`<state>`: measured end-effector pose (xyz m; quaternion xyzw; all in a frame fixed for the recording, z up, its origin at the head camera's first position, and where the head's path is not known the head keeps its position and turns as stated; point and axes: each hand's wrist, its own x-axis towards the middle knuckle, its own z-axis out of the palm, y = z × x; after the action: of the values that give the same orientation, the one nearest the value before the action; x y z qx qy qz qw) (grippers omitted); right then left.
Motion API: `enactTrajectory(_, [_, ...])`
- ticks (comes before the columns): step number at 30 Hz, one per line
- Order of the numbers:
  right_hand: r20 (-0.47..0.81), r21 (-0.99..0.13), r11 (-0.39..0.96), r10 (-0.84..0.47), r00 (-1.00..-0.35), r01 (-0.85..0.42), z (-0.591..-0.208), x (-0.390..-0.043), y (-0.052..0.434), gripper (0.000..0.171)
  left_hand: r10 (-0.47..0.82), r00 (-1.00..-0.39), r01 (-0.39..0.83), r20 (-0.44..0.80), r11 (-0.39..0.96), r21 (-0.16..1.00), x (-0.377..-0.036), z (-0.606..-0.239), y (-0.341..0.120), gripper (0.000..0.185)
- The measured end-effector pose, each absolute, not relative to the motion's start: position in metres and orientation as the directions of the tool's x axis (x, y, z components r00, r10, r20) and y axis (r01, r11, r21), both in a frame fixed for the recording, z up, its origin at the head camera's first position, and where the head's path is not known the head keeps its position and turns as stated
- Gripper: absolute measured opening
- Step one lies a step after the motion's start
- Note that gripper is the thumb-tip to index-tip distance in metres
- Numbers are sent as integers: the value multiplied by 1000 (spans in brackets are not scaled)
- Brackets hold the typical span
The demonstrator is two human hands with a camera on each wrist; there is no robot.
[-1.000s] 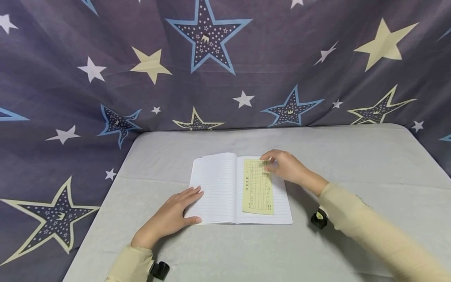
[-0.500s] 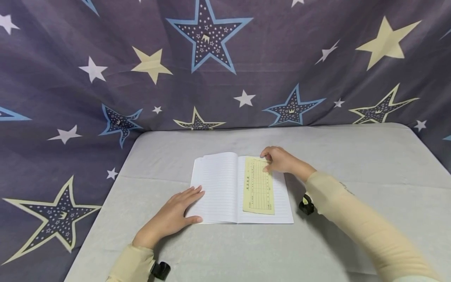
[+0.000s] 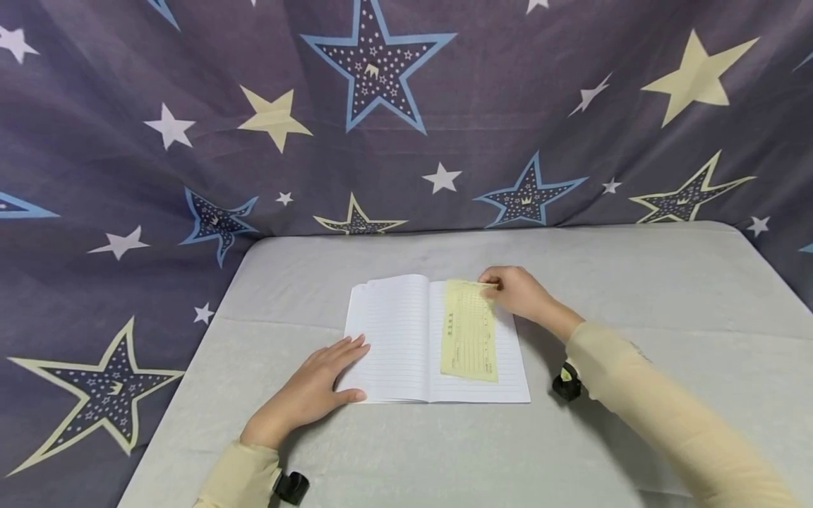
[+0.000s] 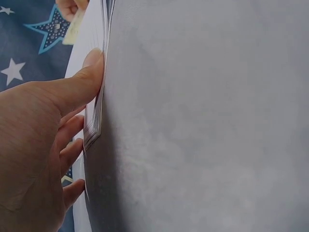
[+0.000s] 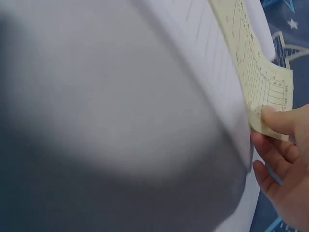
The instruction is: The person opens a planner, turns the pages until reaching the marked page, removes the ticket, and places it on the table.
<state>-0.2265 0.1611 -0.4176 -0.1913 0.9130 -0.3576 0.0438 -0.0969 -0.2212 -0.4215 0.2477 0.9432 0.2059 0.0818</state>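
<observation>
Yellow paper slip [image 3: 471, 331] pinched at corner by R hand [image 3: 517, 291]; L hand [image 3: 311, 390] flat on lined notebook [image 3: 390, 339].

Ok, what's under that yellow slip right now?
The yellow slip lies on the right page of the open notebook, lined paper showing around it. Its far corner is lifted, pinched by the right hand. Any writing on the page beneath the slip is covered.

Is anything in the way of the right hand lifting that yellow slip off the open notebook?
Nothing visible. The right hand already pinches the yellow slip's far corner, which curls up off the notebook. The left hand rests on the left page, apart from the slip.
</observation>
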Motion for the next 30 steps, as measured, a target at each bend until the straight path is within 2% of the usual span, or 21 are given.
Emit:
enactTrajectory(6, [181,-664,652,-334,-925,-366,-416,-232,208,11,506,-861,439,-51,790,428,-97,-423,-221,75])
enactTrajectory(12, [201,-601,710,-310,-929,-367,-407,-238,263,15,506,-861,440,-48,789,429,-97,-422,-222,75])
enactTrajectory(18, [75,-539,792,-293,-953,-286,-403,-239,305,21,514,-857,458,-22,781,425,-96,-421,-221,73])
enactTrajectory(22, [-17,-502,835,-269,-963,-225,-404,-239,315,21,501,-864,442,-42,797,411,-94,-417,-218,73])
enactTrajectory(27, [-44,-407,891,-237,-971,-199,-408,-238,313,25,445,-893,387,-62,832,397,-91,-411,-211,63])
enactTrajectory(30, [-11,-352,912,-228,-974,-210,-408,-237,309,33,372,-927,326,-55,867,377,-90,-408,-204,53])
